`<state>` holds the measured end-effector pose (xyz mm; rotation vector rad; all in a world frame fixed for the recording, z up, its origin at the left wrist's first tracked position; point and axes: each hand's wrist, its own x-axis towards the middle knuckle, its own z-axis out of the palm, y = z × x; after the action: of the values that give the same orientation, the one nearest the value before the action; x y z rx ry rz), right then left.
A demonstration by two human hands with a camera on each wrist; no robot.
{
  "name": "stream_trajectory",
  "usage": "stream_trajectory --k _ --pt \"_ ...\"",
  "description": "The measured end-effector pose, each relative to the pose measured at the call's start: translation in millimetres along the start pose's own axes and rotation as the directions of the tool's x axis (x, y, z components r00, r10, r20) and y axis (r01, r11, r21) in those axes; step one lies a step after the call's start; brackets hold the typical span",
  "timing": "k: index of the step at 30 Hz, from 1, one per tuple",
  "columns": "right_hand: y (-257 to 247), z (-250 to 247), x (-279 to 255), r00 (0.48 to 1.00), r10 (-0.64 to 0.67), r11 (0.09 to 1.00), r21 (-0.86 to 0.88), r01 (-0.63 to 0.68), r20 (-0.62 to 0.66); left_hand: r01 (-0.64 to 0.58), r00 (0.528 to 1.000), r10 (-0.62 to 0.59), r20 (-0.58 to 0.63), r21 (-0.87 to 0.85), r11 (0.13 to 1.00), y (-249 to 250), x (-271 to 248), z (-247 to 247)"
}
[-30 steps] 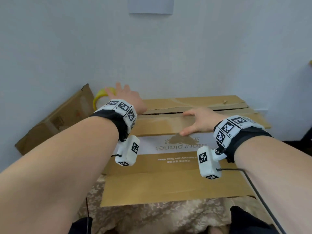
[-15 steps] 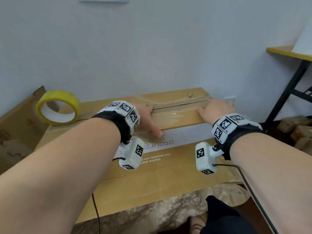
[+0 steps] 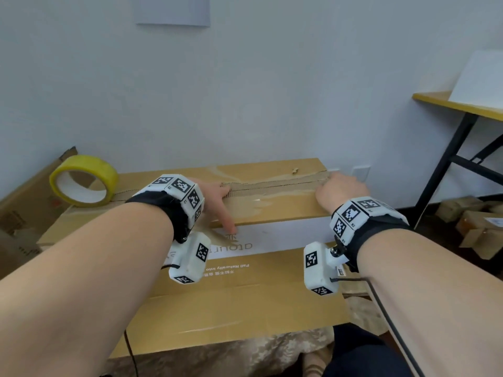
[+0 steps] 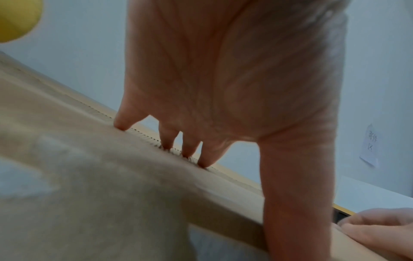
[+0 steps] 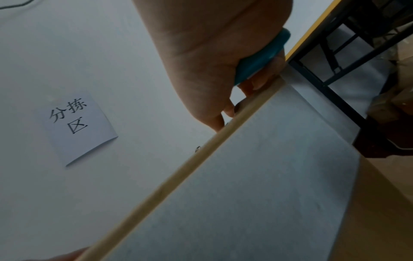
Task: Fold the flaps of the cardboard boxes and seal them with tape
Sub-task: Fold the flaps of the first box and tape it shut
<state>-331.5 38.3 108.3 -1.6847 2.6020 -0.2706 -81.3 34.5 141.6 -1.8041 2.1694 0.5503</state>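
Observation:
A large brown cardboard box (image 3: 245, 295) with a white printed band lies in front of me, its top flaps folded down to a seam (image 3: 272, 185). My left hand (image 3: 215, 197) rests on the near flap at mid-seam. In the left wrist view its straight fingertips (image 4: 187, 151) press the flap edge and the thumb reaches down the front. My right hand (image 3: 340, 189) sits at the seam's right end, fingers curled round a teal tool (image 5: 261, 58) at the box edge (image 5: 201, 155). A yellow tape roll (image 3: 81, 180) stands on the box's left end.
Flattened cardboard (image 3: 24, 213) leans at the left wall. A yellow-edged table with black legs (image 3: 457, 104) stands to the right, small cardboard boxes (image 3: 476, 221) on the floor beneath. A paper note (image 5: 78, 127) hangs on the wall. Camouflage cloth (image 3: 217, 357) lies under the box.
My left hand left the tape roll and came to the middle of the seam. My right hand slid right along the seam to the box's end. The roll now stands free.

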Motion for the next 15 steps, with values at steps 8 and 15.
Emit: stream_trajectory --k 8,15 --pt "-25.7 -19.5 -25.9 0.999 0.0 0.998 -0.062 0.003 0.048 -0.025 1.0 0.025 0.0 0.009 1.0 -34.8 -15.4 7.2" --pt "-87.1 -17.1 -21.1 0.963 -0.232 0.961 -0.12 0.249 0.138 0.016 1.0 -0.016 0.0 0.11 0.994 -66.6 -20.6 -1.3"
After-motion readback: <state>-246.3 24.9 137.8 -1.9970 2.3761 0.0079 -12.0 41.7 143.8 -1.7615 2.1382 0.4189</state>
